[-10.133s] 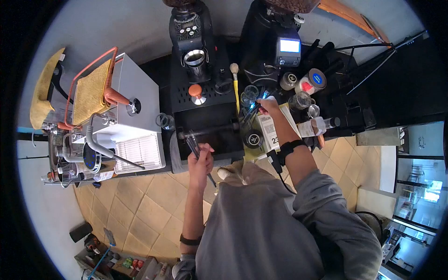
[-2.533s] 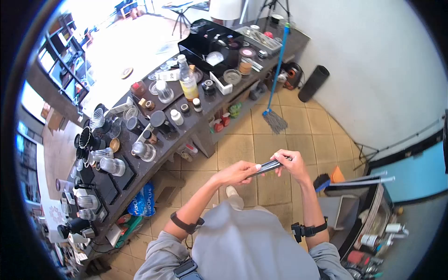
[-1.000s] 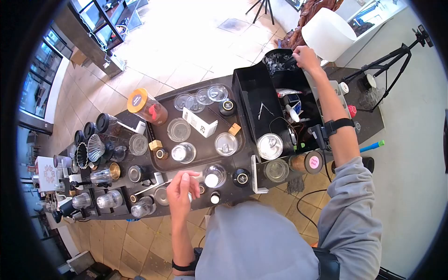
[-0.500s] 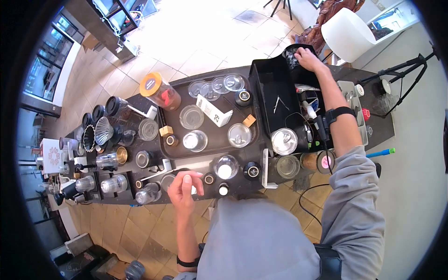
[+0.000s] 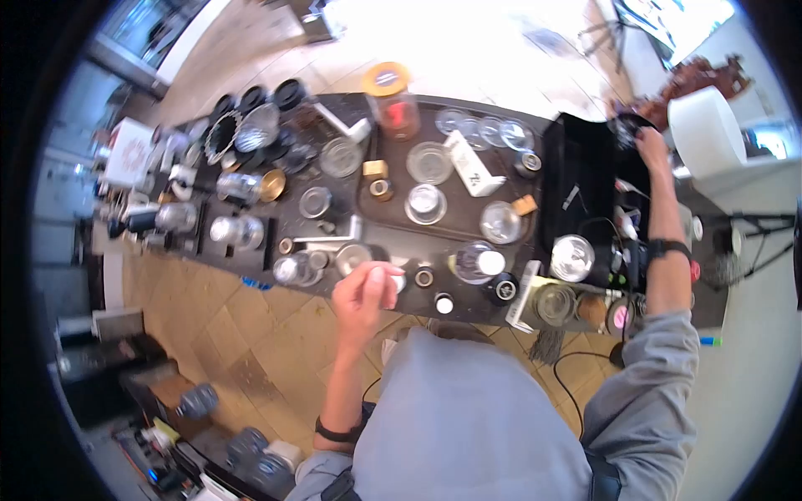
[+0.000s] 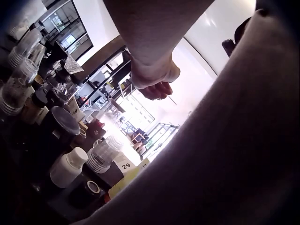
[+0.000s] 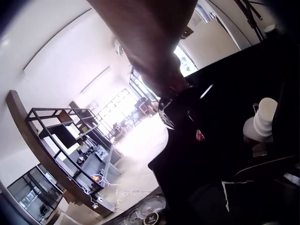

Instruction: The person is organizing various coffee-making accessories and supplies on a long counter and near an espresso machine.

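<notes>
My right hand (image 5: 654, 150) reaches to the back compartment of a black divided box (image 5: 571, 196) at the far right of the counter. Crinkled, shiny-looking contents (image 5: 625, 131) show beside its fingers in the head view. In the right wrist view the fingertips sink into the dark box, so I cannot tell what they grip. My left hand (image 5: 365, 292) hovers over the front edge of the counter with loosely curled fingers and nothing visible in them. Close behind it stands a small white bottle (image 6: 65, 173), overlapped by the hand in the head view.
A dark tray (image 5: 393, 225) bears clear lids, glass cups and a number card (image 5: 474, 163). An orange-lidded jar (image 5: 393, 108) stands at its back edge. Drippers and glassware crowd the left, a white lampshade (image 5: 706, 129) stands beyond the box.
I have come from the grinder counter to this one. The slim dark items held in both hands are no longer visible. My right hand stays at the box's back compartment; the view has swung left.
</notes>
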Available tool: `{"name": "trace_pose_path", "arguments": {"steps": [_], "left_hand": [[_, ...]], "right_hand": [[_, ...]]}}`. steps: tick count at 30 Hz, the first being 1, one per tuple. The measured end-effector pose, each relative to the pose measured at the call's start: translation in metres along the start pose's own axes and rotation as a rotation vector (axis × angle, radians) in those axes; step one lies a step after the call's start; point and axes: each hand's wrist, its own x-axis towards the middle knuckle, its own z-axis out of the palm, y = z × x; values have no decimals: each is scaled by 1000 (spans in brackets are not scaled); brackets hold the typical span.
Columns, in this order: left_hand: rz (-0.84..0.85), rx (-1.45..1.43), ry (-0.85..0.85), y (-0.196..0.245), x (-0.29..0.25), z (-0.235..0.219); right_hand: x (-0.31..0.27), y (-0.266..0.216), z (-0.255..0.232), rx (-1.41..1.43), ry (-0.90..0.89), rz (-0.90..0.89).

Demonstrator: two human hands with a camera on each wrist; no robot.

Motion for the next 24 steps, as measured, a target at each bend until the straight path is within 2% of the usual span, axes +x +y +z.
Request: {"name": "trace_pose_path", "arguments": {"steps": [1,3,5,7,9,11,13,14,17,19,21,23,24], "left_hand": [[0,-34,1,-2,-2,-3],[-28,-68,15,-8,-9,-13],[-36,-117,35,-14,-15,-25],[-25,-102,17,-16,-24,-41],[-11,-89,63,-19,-37,-59],[-19,-86,74,-22,-53,-83],[-26,-92,120,-26,-74,-109],[-40,-110,129,-32,-84,-123],[-46,-115,168,-50,-110,-167],[-49,-102,182,-66,-132,-197],[-131,-89,234,-88,-154,-230],[-149,-11,266,-106,-183,-265],[-177,68,283,-116,-199,-283]], "right_hand": [[1,-5,-15,16,-77,46],[0,-5,-44,25,-10,-7],[1,-9,-91,291,-179,69],[-19,-42,-158,219,-85,-11],[-42,-73,-214,289,-97,-5],[-84,-145,-269,347,-33,57],[-128,-218,-309,304,44,-9],[-151,-248,-323,387,29,-92],[-225,-353,-349,700,-69,-251],[-261,-422,-348,881,-305,-403],[-290,-485,-329,865,-553,-472],[-315,-550,-296,891,-645,-740],[-327,-580,-279,907,-753,-739]]}}
